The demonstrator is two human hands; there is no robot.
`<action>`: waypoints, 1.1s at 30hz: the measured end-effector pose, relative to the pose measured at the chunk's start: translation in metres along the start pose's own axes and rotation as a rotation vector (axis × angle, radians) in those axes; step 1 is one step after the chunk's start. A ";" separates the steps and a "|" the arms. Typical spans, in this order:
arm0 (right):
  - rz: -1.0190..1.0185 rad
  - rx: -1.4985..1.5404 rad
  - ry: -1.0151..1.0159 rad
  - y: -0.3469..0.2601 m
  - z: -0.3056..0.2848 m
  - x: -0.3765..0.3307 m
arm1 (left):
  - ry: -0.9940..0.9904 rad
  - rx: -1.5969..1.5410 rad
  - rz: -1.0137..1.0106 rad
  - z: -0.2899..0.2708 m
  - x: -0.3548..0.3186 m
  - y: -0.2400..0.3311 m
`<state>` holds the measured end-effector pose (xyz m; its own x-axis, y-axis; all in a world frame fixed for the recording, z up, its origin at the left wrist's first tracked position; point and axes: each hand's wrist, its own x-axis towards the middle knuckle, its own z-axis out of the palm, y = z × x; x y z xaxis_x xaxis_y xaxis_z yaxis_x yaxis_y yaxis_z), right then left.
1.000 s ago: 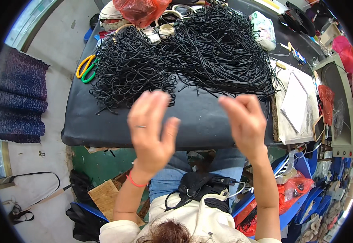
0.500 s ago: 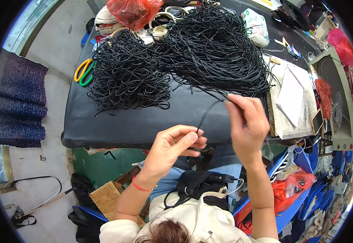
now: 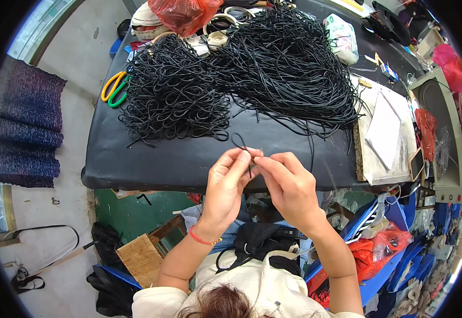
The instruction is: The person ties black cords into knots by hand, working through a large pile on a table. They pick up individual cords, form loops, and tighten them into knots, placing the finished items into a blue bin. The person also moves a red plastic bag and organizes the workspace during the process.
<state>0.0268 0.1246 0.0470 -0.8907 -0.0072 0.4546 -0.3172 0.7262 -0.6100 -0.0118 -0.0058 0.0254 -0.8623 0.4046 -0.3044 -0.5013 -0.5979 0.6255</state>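
Both hands meet over the near edge of the black-covered table [image 3: 151, 167]. A thin black cord [image 3: 238, 140] is pinched in my left hand [image 3: 224, 183], and a small loop of it stands up above the fingertips. Close against it, my right hand [image 3: 292, 186] is also closed on the cord, its fingertips touching those of the left. Where the cord runs between the fingers is partly hidden. Beyond the hands lie a pile of looped black cords [image 3: 175, 87] on the left and a larger heap of long straight black cords [image 3: 294, 69] on the right.
Scissors with yellow and green handles [image 3: 115, 89] lie by the left pile. A red plastic bag [image 3: 186, 16] sits at the back, a tissue pack [image 3: 341, 40] at the back right. A pale board with white paper [image 3: 384, 132] is on the right; a blue bin [image 3: 384, 275] stands below.
My right hand has come down and left to meet my left hand. The cord stretched between them is now bent into a small loop at the fingertips.
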 end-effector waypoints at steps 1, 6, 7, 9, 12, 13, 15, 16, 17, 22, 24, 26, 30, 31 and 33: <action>0.016 -0.006 -0.005 0.000 -0.003 -0.002 | -0.004 -0.097 0.006 -0.001 0.002 0.002; 0.032 -0.071 0.026 0.009 -0.018 -0.004 | -0.114 -0.030 -0.106 -0.019 0.009 0.009; -0.020 -0.086 0.018 0.009 -0.017 -0.002 | -0.077 0.085 -0.124 -0.015 0.005 0.008; -0.126 -0.115 0.005 0.009 -0.016 0.004 | -0.124 0.215 -0.135 -0.009 0.002 0.011; -0.143 -0.122 -0.005 0.009 -0.015 0.003 | -0.151 0.300 -0.128 -0.008 0.000 0.010; -0.132 -0.098 0.003 0.008 -0.014 0.003 | -0.170 0.319 -0.125 -0.006 0.000 0.012; -0.106 -0.054 0.017 0.006 -0.013 0.000 | -0.186 0.366 -0.106 -0.005 -0.002 0.012; -0.095 -0.064 0.013 0.007 -0.014 0.000 | -0.178 0.392 -0.099 -0.006 -0.003 0.014; -0.087 -0.073 0.009 0.007 -0.016 0.000 | -0.168 0.418 -0.089 -0.008 -0.003 0.016; -0.231 -0.280 -0.229 -0.014 -0.050 0.010 | -0.236 0.900 0.184 -0.016 -0.001 0.017; -0.180 -0.176 -0.188 -0.009 -0.048 0.018 | -0.525 1.127 0.320 -0.008 -0.006 0.024; -0.035 0.020 -0.088 0.011 -0.042 0.022 | -0.494 0.766 0.072 -0.008 -0.011 0.024; 0.152 0.273 -0.164 0.009 -0.031 0.001 | -0.308 0.294 -0.086 -0.010 -0.010 0.019; 0.115 0.269 -0.149 0.009 -0.026 -0.002 | -0.286 0.304 -0.097 -0.010 -0.008 0.018; 0.219 0.277 -0.148 -0.003 -0.024 -0.007 | -0.248 0.388 -0.062 -0.011 -0.006 0.019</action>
<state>0.0416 0.1391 0.0612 -0.9781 0.0139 0.2078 -0.1721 0.5080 -0.8440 -0.0165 -0.0272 0.0307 -0.7648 0.6128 -0.1989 -0.4475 -0.2831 0.8483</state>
